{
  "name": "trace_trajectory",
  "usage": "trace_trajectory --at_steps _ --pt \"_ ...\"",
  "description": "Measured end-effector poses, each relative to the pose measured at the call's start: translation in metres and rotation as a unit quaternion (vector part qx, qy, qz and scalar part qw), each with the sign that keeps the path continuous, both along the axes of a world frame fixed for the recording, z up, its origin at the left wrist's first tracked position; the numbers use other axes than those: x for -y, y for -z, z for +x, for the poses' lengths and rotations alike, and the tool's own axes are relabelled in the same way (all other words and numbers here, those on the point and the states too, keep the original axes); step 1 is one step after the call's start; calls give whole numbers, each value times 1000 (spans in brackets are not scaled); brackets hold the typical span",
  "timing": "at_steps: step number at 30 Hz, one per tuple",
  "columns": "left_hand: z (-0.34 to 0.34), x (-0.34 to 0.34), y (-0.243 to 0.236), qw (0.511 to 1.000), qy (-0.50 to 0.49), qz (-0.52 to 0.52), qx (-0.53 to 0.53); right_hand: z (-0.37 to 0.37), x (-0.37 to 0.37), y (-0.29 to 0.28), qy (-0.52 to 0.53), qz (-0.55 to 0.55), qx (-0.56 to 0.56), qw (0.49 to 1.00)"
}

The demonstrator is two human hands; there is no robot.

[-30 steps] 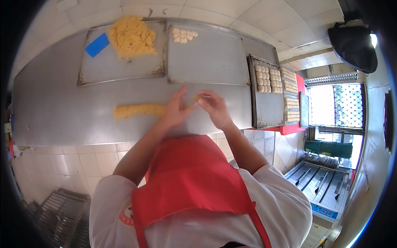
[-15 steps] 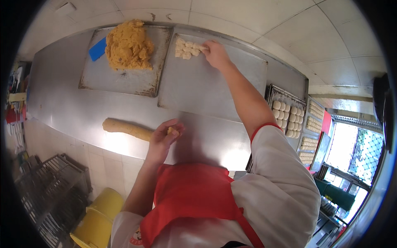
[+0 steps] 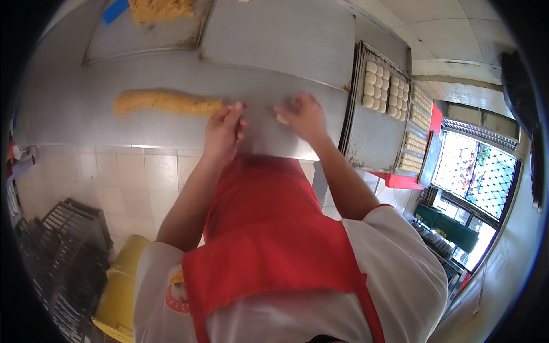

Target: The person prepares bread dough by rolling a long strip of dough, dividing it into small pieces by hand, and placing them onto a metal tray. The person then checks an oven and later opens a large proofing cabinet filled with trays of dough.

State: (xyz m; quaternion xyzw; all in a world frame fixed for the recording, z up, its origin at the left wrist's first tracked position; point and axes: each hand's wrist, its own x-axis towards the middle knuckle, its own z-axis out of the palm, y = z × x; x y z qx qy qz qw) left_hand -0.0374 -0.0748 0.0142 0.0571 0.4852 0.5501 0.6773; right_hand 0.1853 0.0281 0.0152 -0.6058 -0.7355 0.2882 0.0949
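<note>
A thick orange roll of paste (image 3: pixel 163 101) lies lengthwise on the steel table (image 3: pixel 74 108). At its right end is my left hand (image 3: pixel 225 127), fingers curled closed; half a second ago a bit of orange paste showed in them, and now the fingers hide it. My right hand (image 3: pixel 307 119), smeared by motion, is across from it over the table, with a small pale piece of dough (image 3: pixel 281 117) at its fingertips. At the far left, a large orange mound of paste (image 3: pixel 160 10) sits on a worn baking tray (image 3: pixel 131 46), partly cut off by the upper edge.
Beside the mound is a blue scraper (image 3: pixel 115 10). A second flat tray (image 3: pixel 274 43) lies beyond my hands. On the right, a tray (image 3: pixel 369 143) carries rows of round dough pieces (image 3: pixel 374 86), with more filled trays (image 3: pixel 413 143) past it. A dark rack (image 3: pixel 63 246) and yellow bin (image 3: pixel 117 286) stand lower left.
My right hand has come back from the far tray's dough pieces toward my left hand, bringing one piece. The view has tilted toward me, so most of the mound and dough cluster has left the picture.
</note>
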Motion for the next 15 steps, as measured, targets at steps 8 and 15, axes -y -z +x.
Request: trace_trajectory --at_steps 8,15 --pt "40 15 22 995 -58 1 81 -18 5 51 -118 313 52 941" --pt "71 -5 24 988 93 113 -50 4 63 -10 -16 96 -275 956"
